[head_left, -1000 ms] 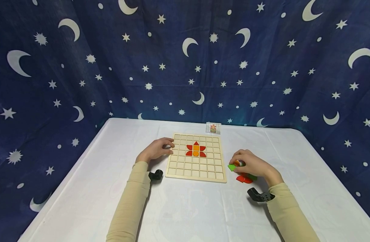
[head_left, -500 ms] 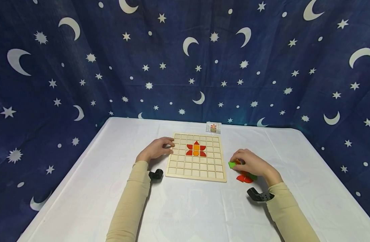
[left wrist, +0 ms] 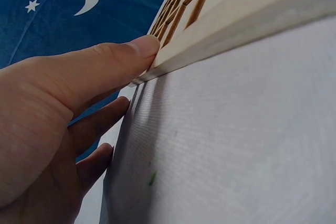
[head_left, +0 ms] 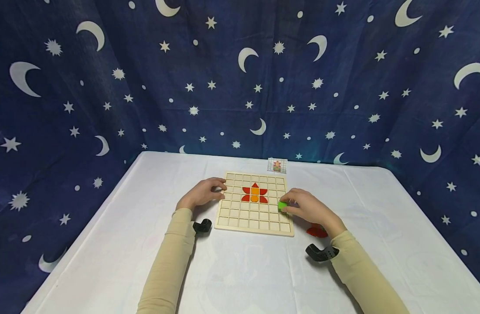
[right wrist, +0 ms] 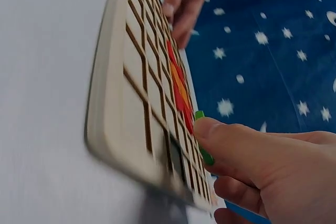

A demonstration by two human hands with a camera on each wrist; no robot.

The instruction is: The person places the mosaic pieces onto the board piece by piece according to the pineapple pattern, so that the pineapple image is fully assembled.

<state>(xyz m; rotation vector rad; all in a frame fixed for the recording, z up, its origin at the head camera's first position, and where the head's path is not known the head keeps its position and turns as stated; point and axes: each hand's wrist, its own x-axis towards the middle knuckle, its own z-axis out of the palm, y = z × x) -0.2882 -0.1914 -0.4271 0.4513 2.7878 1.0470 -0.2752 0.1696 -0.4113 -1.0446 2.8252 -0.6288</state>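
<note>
A wooden grid board [head_left: 247,222] lies on the white table, with red pieces [head_left: 245,198] and orange pieces [head_left: 254,192] set in a flower shape near its middle. My right hand [head_left: 308,207] pinches a small green tile [head_left: 282,206] between thumb and fingers, held over the board's right part. In the right wrist view the green tile [right wrist: 203,137] is seen edge-on, its full outline partly covered by the thumb. My left hand [head_left: 202,193] rests at the board's left edge. In the left wrist view its thumb [left wrist: 113,64] touches the rim, the other fingers loosely extended.
Red pieces [head_left: 317,231] lie on the table right of the board, partly hidden under the right wrist. A small pattern card [head_left: 277,165] with a printed flower sits behind the board. A dark blue star-and-moon curtain [head_left: 224,65] hangs behind the table.
My right hand has moved left from the pile of loose pieces to over the board's right side, carrying the green tile. My left hand has stayed at the board's edge.
</note>
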